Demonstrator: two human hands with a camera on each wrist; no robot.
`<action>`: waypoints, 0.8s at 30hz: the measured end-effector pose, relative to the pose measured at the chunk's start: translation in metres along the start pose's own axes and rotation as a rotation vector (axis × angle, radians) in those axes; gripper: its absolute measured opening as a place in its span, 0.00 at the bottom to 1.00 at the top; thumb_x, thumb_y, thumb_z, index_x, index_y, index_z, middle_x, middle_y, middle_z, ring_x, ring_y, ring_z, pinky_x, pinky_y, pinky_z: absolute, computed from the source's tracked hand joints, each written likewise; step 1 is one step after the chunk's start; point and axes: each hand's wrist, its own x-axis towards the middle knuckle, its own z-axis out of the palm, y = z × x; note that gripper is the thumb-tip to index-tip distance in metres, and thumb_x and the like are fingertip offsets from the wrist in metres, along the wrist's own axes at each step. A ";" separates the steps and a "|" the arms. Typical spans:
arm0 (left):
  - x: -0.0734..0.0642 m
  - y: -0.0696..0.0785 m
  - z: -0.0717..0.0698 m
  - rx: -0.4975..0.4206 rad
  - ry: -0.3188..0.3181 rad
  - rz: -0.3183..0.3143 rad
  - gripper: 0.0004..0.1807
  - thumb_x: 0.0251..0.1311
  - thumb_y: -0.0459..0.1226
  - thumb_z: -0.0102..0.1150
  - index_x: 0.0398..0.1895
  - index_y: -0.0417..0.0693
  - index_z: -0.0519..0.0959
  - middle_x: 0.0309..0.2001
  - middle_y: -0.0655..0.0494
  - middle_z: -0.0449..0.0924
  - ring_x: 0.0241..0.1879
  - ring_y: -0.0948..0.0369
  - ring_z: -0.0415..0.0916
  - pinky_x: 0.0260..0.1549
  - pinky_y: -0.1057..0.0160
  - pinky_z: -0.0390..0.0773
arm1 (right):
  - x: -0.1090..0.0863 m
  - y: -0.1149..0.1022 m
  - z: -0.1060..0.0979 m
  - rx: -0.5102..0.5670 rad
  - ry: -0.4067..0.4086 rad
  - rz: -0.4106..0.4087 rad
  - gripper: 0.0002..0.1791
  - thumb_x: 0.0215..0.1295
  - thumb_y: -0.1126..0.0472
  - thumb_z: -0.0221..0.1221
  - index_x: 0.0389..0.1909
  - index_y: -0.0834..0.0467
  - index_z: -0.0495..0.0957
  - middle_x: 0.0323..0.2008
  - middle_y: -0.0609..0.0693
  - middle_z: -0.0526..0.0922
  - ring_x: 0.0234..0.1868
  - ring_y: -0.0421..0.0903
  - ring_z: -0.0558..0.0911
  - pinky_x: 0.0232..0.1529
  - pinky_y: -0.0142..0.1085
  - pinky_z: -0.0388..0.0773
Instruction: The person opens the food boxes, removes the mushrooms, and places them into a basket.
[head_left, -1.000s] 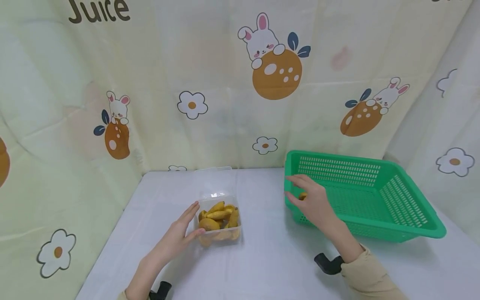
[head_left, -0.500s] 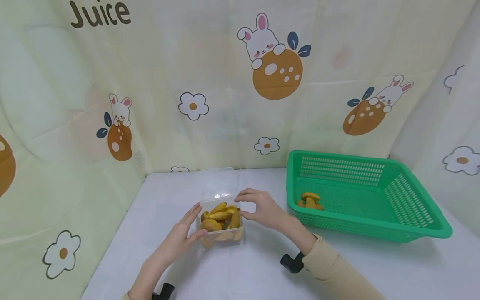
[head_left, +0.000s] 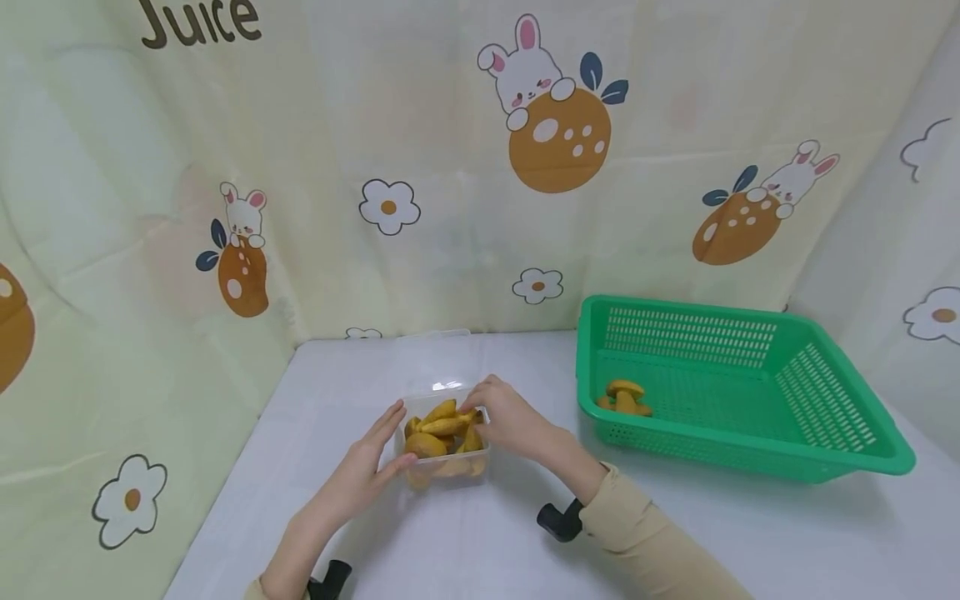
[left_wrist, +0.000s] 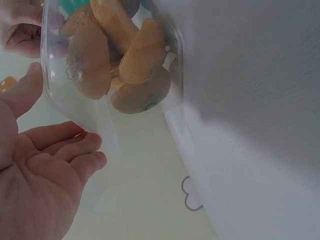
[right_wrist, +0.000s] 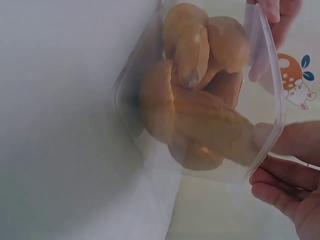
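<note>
A clear plastic box (head_left: 450,467) of brown mushrooms (head_left: 426,446) stands mid-table. My left hand (head_left: 360,471) rests on its left side, fingers fairly straight and spread from the thumb; in the left wrist view this hand (left_wrist: 45,170) touches the rim and wall. At the right rim, my right hand (head_left: 513,421) reaches in, its thumb and fingers pinching a mushroom near the stem. That mushroom (right_wrist: 210,125) shows through the wall in the right wrist view, beside the right hand (right_wrist: 295,180). How firm the pinch is stays partly hidden.
A green perforated basket (head_left: 697,408) stands at the right, with a few mushrooms (head_left: 625,398) in its near left corner. The box's transparent lid (head_left: 438,354) lies folded back behind it. A printed curtain (head_left: 450,250) hangs behind the white table (head_left: 510,533).
My right hand has moved left from the basket to the box and come in over its right rim. Mushrooms in the basket have come into sight. The left hand stays at the box.
</note>
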 end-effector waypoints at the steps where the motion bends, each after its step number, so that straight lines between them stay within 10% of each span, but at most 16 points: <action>1: 0.001 0.000 0.000 0.003 -0.001 0.001 0.38 0.61 0.39 0.58 0.69 0.37 0.53 0.71 0.45 0.46 0.67 0.47 0.47 0.62 0.49 0.55 | 0.001 -0.001 0.000 -0.004 0.006 0.001 0.12 0.51 0.75 0.62 0.37 0.62 0.83 0.37 0.49 0.81 0.43 0.46 0.73 0.45 0.35 0.76; 24: 0.000 0.002 0.001 -0.022 0.004 0.001 0.37 0.60 0.38 0.58 0.69 0.36 0.54 0.70 0.45 0.46 0.67 0.47 0.47 0.62 0.49 0.54 | -0.001 -0.013 -0.002 -0.032 0.005 -0.029 0.03 0.52 0.72 0.64 0.25 0.62 0.83 0.24 0.44 0.72 0.31 0.43 0.70 0.33 0.28 0.75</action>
